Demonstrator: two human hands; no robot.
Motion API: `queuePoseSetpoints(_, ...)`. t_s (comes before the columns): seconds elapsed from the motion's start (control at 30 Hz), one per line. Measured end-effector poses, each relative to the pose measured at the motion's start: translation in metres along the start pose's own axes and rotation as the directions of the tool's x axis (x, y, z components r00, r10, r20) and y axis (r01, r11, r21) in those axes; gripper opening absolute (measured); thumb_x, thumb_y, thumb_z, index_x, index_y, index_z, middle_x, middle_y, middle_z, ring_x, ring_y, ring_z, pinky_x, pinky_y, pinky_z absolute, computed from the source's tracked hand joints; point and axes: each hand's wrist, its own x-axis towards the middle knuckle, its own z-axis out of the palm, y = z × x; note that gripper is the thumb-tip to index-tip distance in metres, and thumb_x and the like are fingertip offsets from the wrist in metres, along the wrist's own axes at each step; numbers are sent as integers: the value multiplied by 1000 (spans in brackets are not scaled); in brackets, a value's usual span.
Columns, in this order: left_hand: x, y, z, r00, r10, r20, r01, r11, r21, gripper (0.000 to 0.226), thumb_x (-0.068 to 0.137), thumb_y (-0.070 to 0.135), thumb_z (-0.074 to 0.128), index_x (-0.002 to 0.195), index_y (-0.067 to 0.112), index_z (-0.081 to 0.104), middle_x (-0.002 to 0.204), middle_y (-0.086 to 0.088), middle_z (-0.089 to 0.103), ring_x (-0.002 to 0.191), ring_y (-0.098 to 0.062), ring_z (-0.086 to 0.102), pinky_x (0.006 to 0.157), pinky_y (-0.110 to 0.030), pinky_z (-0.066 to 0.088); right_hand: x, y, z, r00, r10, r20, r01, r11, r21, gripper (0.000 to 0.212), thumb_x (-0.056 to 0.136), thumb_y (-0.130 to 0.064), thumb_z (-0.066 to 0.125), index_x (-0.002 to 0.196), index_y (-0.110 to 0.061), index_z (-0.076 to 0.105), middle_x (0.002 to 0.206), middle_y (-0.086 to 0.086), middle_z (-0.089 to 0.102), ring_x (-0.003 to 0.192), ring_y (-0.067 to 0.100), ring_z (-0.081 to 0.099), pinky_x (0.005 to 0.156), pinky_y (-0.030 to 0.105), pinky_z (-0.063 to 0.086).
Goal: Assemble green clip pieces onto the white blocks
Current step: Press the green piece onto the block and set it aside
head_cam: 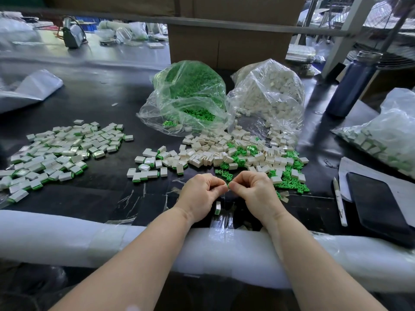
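Far left on the black table (pixel 94 104): the finished pile (pixel 56 151), white blocks each with a green edge, lying flat and well apart from my hands.

Left hand (pixel 199 194): fingers curled, thumb and forefinger pinching a white block (pixel 224 187) at its tip. Only a sliver of the block shows, so I cannot tell its long axis.

Between the hands: block and green clip (pixel 228 186) meet right at the fingertips, touching. Both hands are together, knuckles up, just above the table near its padded front edge (pixel 67 234). One done piece (pixel 217 208) stands on edge just below my left palm.

Right hand (pixel 253 189): fingers curled, pinching the clip; just a green speck shows past the thumb. My read is that the next move is a straight push from right toward left to seat the clip, so the right hand does the travel and the left braces.

Right of that: loose clips (pixel 289 182) lie just beside my right hand, nearest for the next pick. Loose unclipped blocks (pixel 215 153) are heaped ahead of both hands, spilling from the white bag (pixel 269 95), with the green bag (pixel 188 90) to its left.
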Motion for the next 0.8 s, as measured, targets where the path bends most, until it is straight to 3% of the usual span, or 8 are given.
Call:
queuePoseSetpoints(0.1, 0, 1, 0, 999, 39, -3, -39, 998, 45, 11, 86, 20, 65, 92, 13, 71, 83, 3, 64, 86, -16, 61, 86, -33, 48, 0, 0, -1, 1000, -2, 20, 2, 1000, -7, 26, 83, -7, 67, 61, -20, 62, 56, -6, 60, 55, 5, 53, 61, 22, 46)
queuePoseSetpoints(0.23, 0, 0, 2, 996, 90, 9, -90, 988, 122, 14, 87, 20, 63, 95, 12, 73, 81, 2, 58, 82, -16, 57, 81, -29, 45, 0, 0, 0, 999, -21, 32, 23, 998, -53, 21, 83, -7, 66, 64, -14, 62, 65, 9, 59, 64, 19, 51, 67, 34, 48)
queuePoseSetpoints(0.33, 1, 1, 1, 998, 66, -11, -65, 996, 69, 15, 87, 21, 64, 96, 12, 72, 82, 5, 61, 84, -15, 59, 83, -28, 46, 0, 1, 1, 1000, -21, 12, 21, 1000, -9, 15, 84, -7, 66, 69, -10, 65, 71, 15, 66, 69, 28, 60, 70, 35, 50)
queuePoseSetpoints(0.5, 0, 6, 2, 999, 3, -52, -9, 993, -116, 17, 88, 21, 63, 101, 14, 71, 92, -2, 72, 91, -17, 66, 90, -37, 50, 1, -2, 2, 997, -1, -72, 19, 969, 247, 12, 86, -5, 64, 75, -1, 67, 68, 13, 65, 53, 6, 59, 47, 13, 42)
queuePoseSetpoints(0.73, -1, 6, 1, 999, 6, -46, -15, 980, -198, 6, 85, 20, 65, 89, 23, 69, 85, -5, 71, 85, -22, 66, 86, -40, 53, 0, -1, 1, 999, -17, -50, 31, 954, 298, 9, 79, -5, 72, 72, -6, 67, 62, 2, 66, 49, 2, 56, 49, 15, 46)
queuePoseSetpoints(0.8, -1, 6, 0, 999, 4, -49, -13, 980, -197, 5, 85, 17, 65, 86, 21, 68, 84, -8, 70, 84, -25, 65, 84, -41, 53, 0, -1, 1, 999, -30, -36, 40, 953, 302, 10, 78, -5, 72, 70, -8, 67, 63, 6, 66, 49, 5, 56, 49, 17, 47)
